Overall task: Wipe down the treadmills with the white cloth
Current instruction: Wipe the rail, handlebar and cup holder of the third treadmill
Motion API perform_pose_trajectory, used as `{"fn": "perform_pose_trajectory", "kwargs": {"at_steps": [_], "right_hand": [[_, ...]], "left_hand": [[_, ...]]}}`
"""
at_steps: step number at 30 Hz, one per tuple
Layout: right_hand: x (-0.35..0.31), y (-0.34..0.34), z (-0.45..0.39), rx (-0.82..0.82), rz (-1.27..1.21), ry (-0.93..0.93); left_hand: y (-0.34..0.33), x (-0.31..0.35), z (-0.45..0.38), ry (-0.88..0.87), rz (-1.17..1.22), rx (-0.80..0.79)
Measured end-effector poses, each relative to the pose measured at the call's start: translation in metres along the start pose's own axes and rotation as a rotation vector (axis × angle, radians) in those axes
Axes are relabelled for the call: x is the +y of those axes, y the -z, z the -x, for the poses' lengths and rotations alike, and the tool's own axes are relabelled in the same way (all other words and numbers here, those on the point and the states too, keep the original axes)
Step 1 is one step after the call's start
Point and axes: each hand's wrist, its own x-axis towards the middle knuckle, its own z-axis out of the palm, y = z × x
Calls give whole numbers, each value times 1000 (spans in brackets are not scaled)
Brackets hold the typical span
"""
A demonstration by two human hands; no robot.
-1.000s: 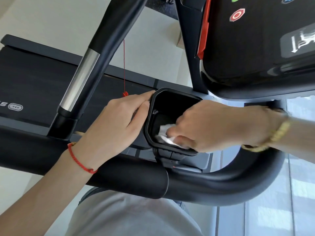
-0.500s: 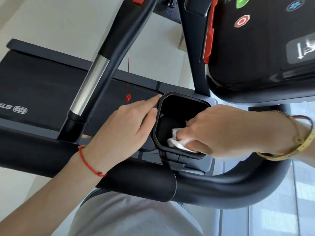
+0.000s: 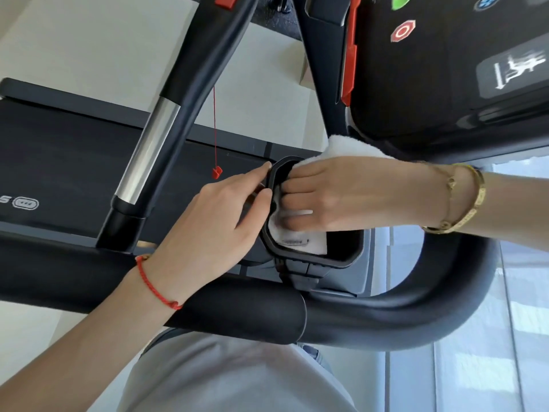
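A black cup holder (image 3: 341, 258) is mounted on the treadmill's curved black handlebar (image 3: 386, 319). My right hand (image 3: 341, 193) presses the white cloth (image 3: 297, 237) against the holder's inner left wall; part of the cloth bunches above the hand. My left hand (image 3: 214, 215) grips the holder's outer left side, thumb and forefinger on the rim. The holder's bottom is hidden by the hand and cloth.
The black console (image 3: 445, 63) with a red stop button (image 3: 402, 31) and green button sits upper right. A silver-and-black handrail (image 3: 154, 144) crosses at upper left above the black belt (image 3: 59, 153). A red safety cord with clip (image 3: 217, 172) hangs beside it.
My right hand has shifted from the holder's lower inside toward its left wall, fingers now flatter, and more of the cloth has spread out and shows above the hand. The left hand stays put.
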Motion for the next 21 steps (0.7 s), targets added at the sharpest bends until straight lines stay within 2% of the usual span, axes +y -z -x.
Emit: {"fn": "perform_pose_trajectory", "kwargs": {"at_steps": [2, 4, 8, 10, 13, 14, 15, 16, 18, 21], "right_hand": [[2, -7, -9, -117, -76, -55], [1, -2, -11, -248, -271, -272], [-8, -11, -12, -302, -424, -498], [-11, -5, -10, -379, -424, -511], [-10, 12, -7, -537, -280, -357], [-11, 13, -3, -508, -187, -216], [-11, 17, -1, -497, -164, -177], [-10, 21, 1, -490, -175, -213], [-12, 30, 6, -441, -327, -392], [-23, 39, 12, -316, -799, -800]], "left_hand": [[1, 0, 1, 1, 4, -2], [2, -2, 1, 8, 6, -4], [3, -2, 1, 11, 0, -25], [3, -2, 1, 8, 3, -32], [4, -4, 1, 10, 17, -26], [4, -4, 1, 13, 17, -28], [4, -4, 1, 14, 15, -31], [4, -3, 1, 13, 12, -33], [4, -4, 1, 18, 10, -31], [4, -3, 1, 25, 12, -41]]}}
